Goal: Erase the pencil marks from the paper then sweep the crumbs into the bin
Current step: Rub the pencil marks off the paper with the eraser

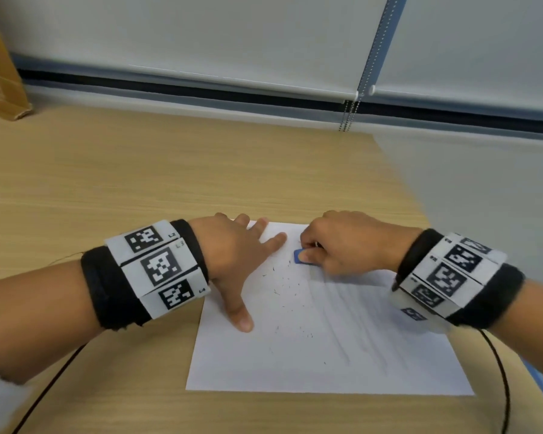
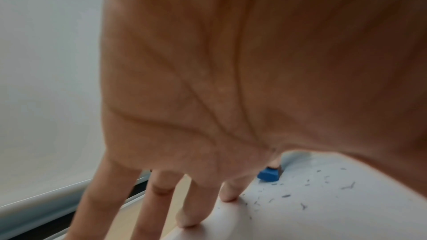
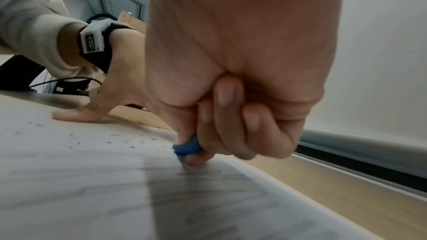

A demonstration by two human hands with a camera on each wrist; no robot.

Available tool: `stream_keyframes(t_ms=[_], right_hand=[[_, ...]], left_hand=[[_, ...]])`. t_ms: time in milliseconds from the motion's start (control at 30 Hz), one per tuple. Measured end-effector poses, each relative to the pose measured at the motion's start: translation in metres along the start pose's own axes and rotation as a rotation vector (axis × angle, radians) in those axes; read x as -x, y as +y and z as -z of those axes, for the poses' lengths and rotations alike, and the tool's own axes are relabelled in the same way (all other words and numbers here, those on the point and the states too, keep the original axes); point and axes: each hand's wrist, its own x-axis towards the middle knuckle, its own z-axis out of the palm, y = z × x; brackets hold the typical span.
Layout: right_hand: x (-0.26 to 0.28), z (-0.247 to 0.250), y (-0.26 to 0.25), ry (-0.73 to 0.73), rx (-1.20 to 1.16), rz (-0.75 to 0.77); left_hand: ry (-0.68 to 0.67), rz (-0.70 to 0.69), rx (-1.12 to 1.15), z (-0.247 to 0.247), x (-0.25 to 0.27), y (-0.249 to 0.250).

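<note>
- Erasing was, we judged, partly done: dark crumbs (image 1: 284, 281) lay scattered over the paper (image 1: 320, 371), yet faint pencil marks (image 1: 351, 311) remained on its right half.
- Sweeping was left; we saw no bin in any view.
- We held the blue eraser (image 1: 301, 256) pinched in our right hand (image 1: 345, 245), fingers curled round it, its lower end on the paper near the sheet's far edge.
- We could not tell the eraser's long axis.
- Our left hand (image 1: 232, 258) lay flat with fingers spread, pressing the paper's far left corner onto the worktop (image 1: 123, 183).
- The pencil marks ran roughly from the sheet's far edge toward its near edge.
</note>
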Motion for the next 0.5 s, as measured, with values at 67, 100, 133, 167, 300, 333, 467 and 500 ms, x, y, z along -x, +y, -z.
stream_keyframes(t_ms=[67, 100, 133, 167, 300, 333, 467, 500], right_hand=[[0.006, -0.003, 0.001, -0.026, -0.022, 0.015], [0.012, -0.004, -0.001, -0.073, -0.030, 0.042], [0.019, -0.004, -0.003, -0.123, -0.040, 0.064], [0.023, -0.003, -0.005, -0.159, -0.048, 0.072], [0.007, 0.002, -0.001, -0.032, 0.000, 0.013], [0.003, 0.002, 0.001, 0.010, 0.001, -0.010], [0.021, -0.005, -0.003, -0.067, -0.041, 0.051], [0.029, -0.005, -0.007, -0.126, -0.051, 0.080]], left_hand=[[0.004, 0.002, 0.001, -0.001, -0.001, -0.001], [0.006, 0.001, 0.005, -0.002, -0.001, -0.002], [0.009, 0.000, 0.007, -0.002, -0.001, -0.002], [0.014, -0.001, 0.005, -0.003, -0.001, -0.001], [0.014, -0.008, 0.009, -0.003, -0.003, -0.002], [0.011, -0.010, 0.009, -0.003, -0.003, -0.002], [0.015, -0.011, 0.008, -0.004, -0.002, -0.003], [0.011, -0.010, 0.011, -0.003, -0.002, -0.002]])
